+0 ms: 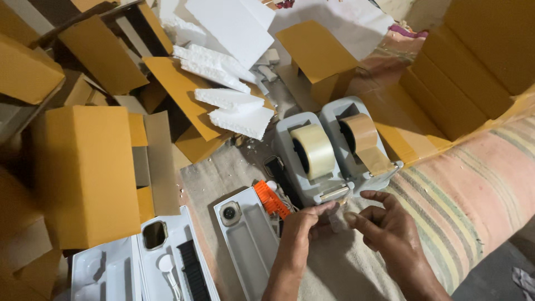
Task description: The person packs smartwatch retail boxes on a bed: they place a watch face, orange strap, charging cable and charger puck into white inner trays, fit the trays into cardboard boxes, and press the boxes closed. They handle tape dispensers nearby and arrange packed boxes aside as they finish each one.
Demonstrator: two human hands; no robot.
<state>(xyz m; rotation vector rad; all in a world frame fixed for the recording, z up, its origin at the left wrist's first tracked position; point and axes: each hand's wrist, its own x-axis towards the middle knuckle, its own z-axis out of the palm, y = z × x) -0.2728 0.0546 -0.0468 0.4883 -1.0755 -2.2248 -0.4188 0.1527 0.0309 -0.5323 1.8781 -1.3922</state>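
Observation:
My left hand (pixel 304 223) and my right hand (pixel 384 226) meet just in front of a grey double tape dispenser (pixel 334 147). Between their fingertips they pinch a short strip of clear tape (pixel 337 218), drawn from near the cutter (pixel 334 192). The dispenser carries a clear tape roll (pixel 315 150) on its left and a brown tape roll (pixel 362 134) on its right. Left of my left hand lies a white plastic tray (pixel 248 251) holding a watch body (pixel 229 213) and an orange strap (pixel 271 199).
Two more white trays (pixel 167 262) with a dark watch case and black strap lie at the lower left. Yellow-brown cardboard boxes (pixel 89 173) crowd the left and the upper right (pixel 468 72). White foam pieces (pixel 231 106) are piled behind. A striped cloth (pixel 473 178) covers the surface.

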